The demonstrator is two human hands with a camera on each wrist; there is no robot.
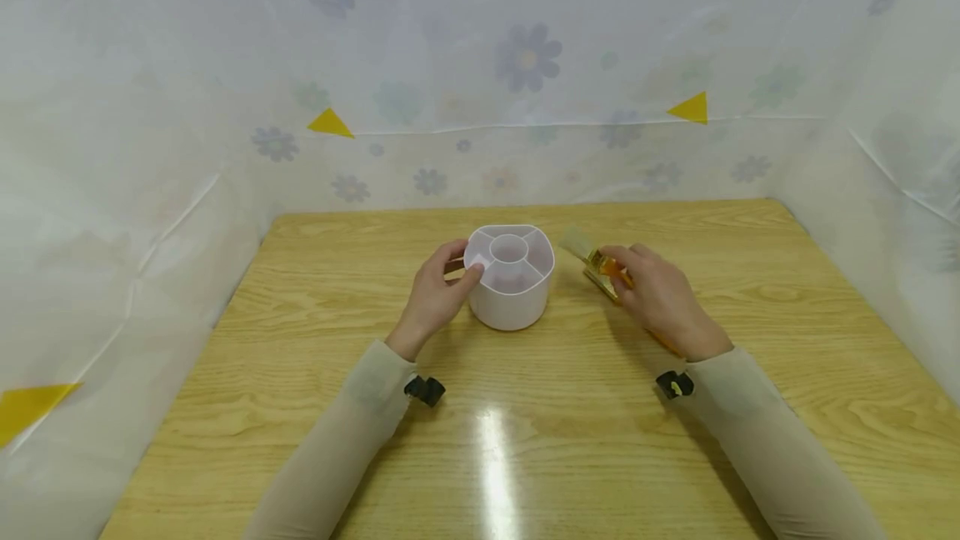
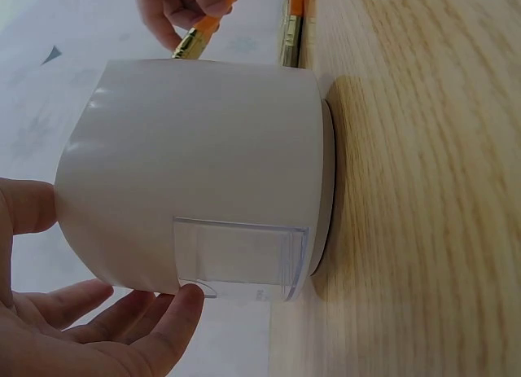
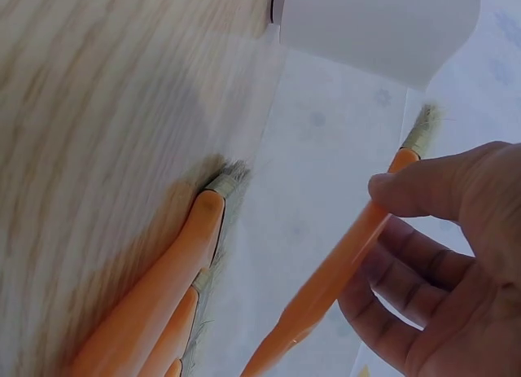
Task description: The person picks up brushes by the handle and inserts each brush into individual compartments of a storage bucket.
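Observation:
Near the middle of the table stands a white round desk organizer point(image 1: 512, 308), with a central ring and dividers around it. My left hand point(image 1: 437, 294) holds its left side, thumb by the rim and fingers along the wall. A clear plastic panel point(image 2: 240, 251) on that wall shows in the left wrist view. To the right, my right hand point(image 1: 663, 298) pinches a paintbrush point(image 3: 326, 279) by its orange handle, raised off the table, its pale bristles point(image 1: 576, 242) pointing toward the organizer. Beneath it lie several more orange-handled paintbrushes point(image 3: 163, 287), partly hidden by the hand in the head view.
The wooden table point(image 1: 315, 407) meets a flowered white sheet point(image 1: 450, 82) at the back, with sheeting on both sides. Yellow triangular markers point(image 1: 692, 108) are stuck on it. A dark band point(image 1: 425, 391) sits at each wrist.

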